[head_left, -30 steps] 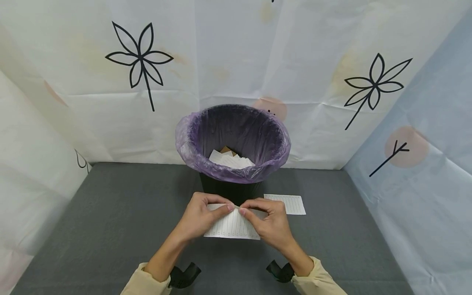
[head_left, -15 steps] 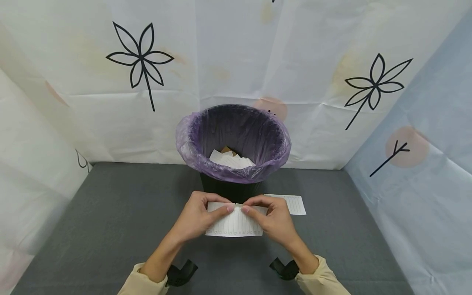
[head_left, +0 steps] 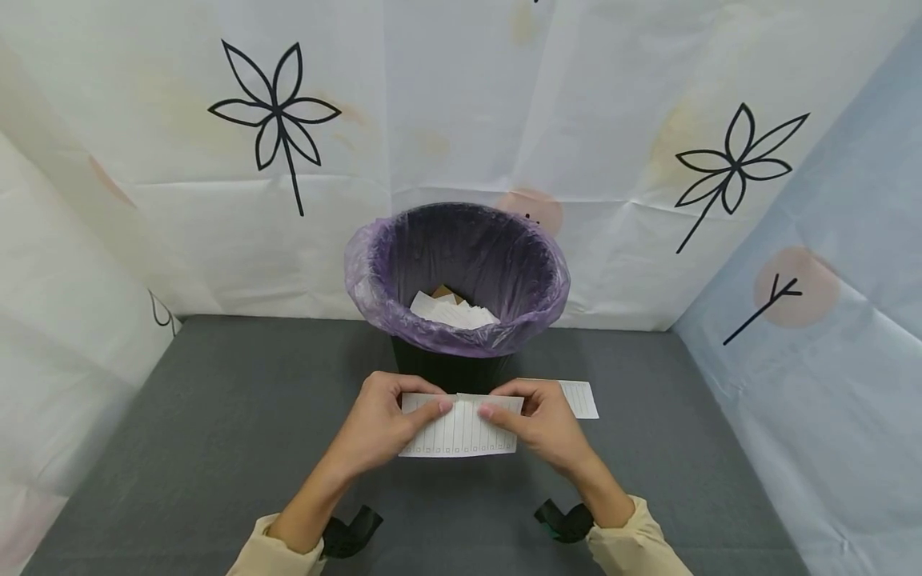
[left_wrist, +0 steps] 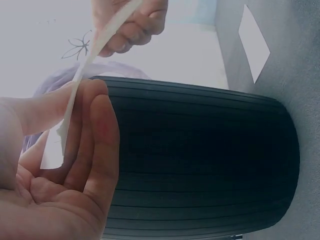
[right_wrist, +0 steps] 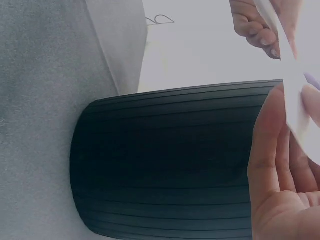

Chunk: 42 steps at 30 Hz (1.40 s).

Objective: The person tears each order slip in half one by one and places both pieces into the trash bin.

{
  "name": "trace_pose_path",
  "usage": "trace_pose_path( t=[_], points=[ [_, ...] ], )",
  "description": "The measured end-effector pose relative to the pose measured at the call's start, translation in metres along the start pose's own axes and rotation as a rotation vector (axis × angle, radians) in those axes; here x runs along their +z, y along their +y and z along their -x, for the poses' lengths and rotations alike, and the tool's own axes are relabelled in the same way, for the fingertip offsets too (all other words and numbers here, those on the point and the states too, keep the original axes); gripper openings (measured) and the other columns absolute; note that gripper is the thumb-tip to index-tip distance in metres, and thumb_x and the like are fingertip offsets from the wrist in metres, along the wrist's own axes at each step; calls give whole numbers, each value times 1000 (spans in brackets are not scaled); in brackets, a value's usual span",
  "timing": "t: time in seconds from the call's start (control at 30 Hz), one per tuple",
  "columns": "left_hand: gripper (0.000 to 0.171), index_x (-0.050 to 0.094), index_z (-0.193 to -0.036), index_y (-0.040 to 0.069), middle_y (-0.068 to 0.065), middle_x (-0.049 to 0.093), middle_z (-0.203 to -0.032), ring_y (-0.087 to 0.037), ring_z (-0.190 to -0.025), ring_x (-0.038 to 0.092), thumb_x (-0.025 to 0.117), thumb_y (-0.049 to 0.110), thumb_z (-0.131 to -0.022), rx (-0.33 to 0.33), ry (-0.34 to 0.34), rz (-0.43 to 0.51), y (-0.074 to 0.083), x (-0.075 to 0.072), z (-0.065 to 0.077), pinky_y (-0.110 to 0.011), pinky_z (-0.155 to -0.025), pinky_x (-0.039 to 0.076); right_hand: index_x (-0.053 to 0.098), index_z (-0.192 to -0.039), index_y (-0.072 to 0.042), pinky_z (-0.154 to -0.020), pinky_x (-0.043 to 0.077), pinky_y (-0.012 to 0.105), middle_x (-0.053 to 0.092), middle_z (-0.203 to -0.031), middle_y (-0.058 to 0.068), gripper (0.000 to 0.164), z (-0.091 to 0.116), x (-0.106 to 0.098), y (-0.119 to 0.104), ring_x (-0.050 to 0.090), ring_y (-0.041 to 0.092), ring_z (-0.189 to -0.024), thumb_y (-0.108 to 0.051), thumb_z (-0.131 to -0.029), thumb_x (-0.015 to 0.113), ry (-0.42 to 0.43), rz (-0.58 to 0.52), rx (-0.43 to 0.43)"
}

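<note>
Both hands hold one white ruled sheet of paper in front of the bin, printed with lines and a row of small boxes along its lower edge. My left hand pinches its upper left part between thumb and fingers. On the upper right, my right hand pinches it the same way. A small break shows in the top edge between the two thumbs. Seen edge-on in the left wrist view, the paper passes between left thumb and fingers; the right wrist view shows the paper in the right hand's pinch.
A dark ribbed bin with a purple liner stands just beyond the hands. White paper pieces and a brown piece lie inside it. Another ruled sheet lies on the grey table, partly behind the right hand.
The thumbs have moved slightly apart, the right hand shifting rightward over more of the sheet behind it. The held paper's lower edge has risen a little, and a break has appeared in its top edge.
</note>
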<state>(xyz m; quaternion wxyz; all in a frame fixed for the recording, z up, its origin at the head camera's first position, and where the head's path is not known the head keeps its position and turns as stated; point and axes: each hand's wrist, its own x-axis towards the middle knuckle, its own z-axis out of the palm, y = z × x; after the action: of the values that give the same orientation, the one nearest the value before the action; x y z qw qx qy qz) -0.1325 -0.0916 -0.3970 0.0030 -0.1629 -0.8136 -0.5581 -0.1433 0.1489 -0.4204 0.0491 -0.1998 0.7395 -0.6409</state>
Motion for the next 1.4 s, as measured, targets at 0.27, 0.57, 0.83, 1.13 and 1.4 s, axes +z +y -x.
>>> trace_pose_path(
  t=[0.27,0.57,0.83,1.13,1.4],
  points=[
    [6,81,-91,9,3,74,-78,-12,-55,63,80,14,-89,8,0,24,-1,-1,-1,-30,-49,51,77,-89,1,-45,46,24,70,-80,8,4,1,1,-1,56,9,-56,-2,-87,79,57,73,-83],
    [15,81,-95,2,-5,74,-79,-15,-55,65,79,16,-90,16,-4,104,-3,0,-3,-30,-49,53,75,-88,7,-51,50,22,73,-82,12,4,1,7,1,63,8,-63,4,-86,78,95,11,-149],
    [14,81,-95,1,-6,74,-79,-15,-53,64,80,15,-90,-8,21,96,-2,0,-4,-30,-48,53,74,-86,9,-56,56,25,72,-82,17,2,1,9,3,69,13,-69,10,-85,75,103,-24,-165],
    [12,81,-94,1,-6,74,-79,-14,-53,64,80,13,-89,-18,54,75,-1,0,-5,-29,-47,52,74,-87,10,-53,56,26,72,-83,19,2,2,11,3,69,14,-66,10,-86,74,117,-12,-167],
    [11,81,-92,2,-5,74,-76,-17,-56,66,81,12,-88,-8,90,91,-4,-3,-3,-30,-50,54,73,-85,9,-42,44,24,72,-80,15,6,2,10,3,50,6,-49,5,-86,77,172,12,-232]
  ],
)
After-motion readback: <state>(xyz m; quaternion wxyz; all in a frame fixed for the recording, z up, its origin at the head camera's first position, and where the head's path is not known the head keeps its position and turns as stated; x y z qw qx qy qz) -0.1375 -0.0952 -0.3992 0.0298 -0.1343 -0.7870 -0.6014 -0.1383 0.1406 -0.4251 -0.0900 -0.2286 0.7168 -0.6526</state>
